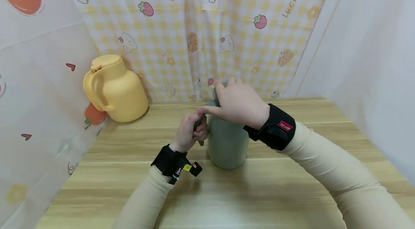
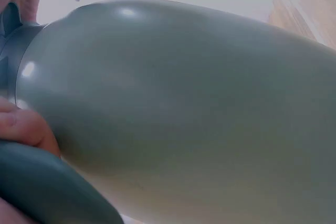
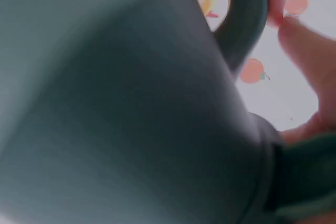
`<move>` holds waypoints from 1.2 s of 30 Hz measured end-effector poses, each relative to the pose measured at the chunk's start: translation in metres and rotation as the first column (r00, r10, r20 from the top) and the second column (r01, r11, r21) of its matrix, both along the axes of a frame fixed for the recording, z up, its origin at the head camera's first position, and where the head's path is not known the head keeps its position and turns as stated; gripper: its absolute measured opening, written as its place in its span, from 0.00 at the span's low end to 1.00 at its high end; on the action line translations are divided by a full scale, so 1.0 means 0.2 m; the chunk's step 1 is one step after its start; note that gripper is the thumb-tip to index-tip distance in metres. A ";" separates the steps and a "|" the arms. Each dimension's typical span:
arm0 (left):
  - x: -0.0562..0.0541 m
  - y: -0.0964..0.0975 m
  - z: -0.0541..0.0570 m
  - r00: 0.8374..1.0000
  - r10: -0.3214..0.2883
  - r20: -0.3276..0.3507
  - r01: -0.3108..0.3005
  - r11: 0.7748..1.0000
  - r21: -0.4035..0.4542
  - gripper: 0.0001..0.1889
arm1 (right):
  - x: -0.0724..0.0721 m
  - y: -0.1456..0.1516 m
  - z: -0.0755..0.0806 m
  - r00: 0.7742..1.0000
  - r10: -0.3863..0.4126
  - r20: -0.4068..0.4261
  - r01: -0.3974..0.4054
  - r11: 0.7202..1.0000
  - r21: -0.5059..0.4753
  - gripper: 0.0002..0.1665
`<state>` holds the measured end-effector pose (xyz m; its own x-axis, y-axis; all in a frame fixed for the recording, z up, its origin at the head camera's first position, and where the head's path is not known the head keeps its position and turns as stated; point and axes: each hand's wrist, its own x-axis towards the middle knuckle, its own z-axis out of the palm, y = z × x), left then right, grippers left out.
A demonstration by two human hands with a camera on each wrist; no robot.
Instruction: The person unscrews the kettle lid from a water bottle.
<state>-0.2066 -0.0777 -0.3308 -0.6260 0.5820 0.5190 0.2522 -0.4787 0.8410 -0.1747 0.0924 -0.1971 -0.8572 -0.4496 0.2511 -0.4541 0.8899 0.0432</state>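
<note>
A grey-green thermos jug stands upright on the table. My left hand grips its handle, fingers curled round it. Over the jug's top lies my right hand, its fingers bent over the lid and its thumb stretched out toward the left hand. Most of the lid is hidden under the right hand in the head view. The jug's smooth body fills much of both wrist views.
A yellow thermos jug stands at the back left, handle turned to the front left. The wood-patterned table ends at a checked curtain behind, with white curtains at both sides.
</note>
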 end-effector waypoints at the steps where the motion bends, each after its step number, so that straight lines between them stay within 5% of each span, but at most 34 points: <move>1: 0.00 0.00 0.00 1.000 -0.005 -0.005 0.005 1.000 0.000 0.26 | 0.00 0.01 -0.01 0.999 0.029 -0.032 -0.029 1.000 0.000 0.50; 6: -0.01 0.02 -0.01 0.999 -0.032 -0.024 0.031 0.999 -0.011 0.27 | 0.00 0.05 -0.05 0.987 0.109 -0.120 -0.116 0.992 -0.053 0.49; 27: -0.03 0.02 0.01 0.998 -0.053 -0.018 0.053 0.999 -0.002 0.27 | -0.02 0.06 -0.06 0.966 0.149 -0.213 -0.155 0.988 -0.013 0.43; 36: -0.06 -0.01 0.02 0.985 -0.172 -0.033 0.170 0.985 -0.037 0.29 | -0.06 0.09 -0.05 0.936 0.294 -0.193 -0.302 0.953 -0.013 0.36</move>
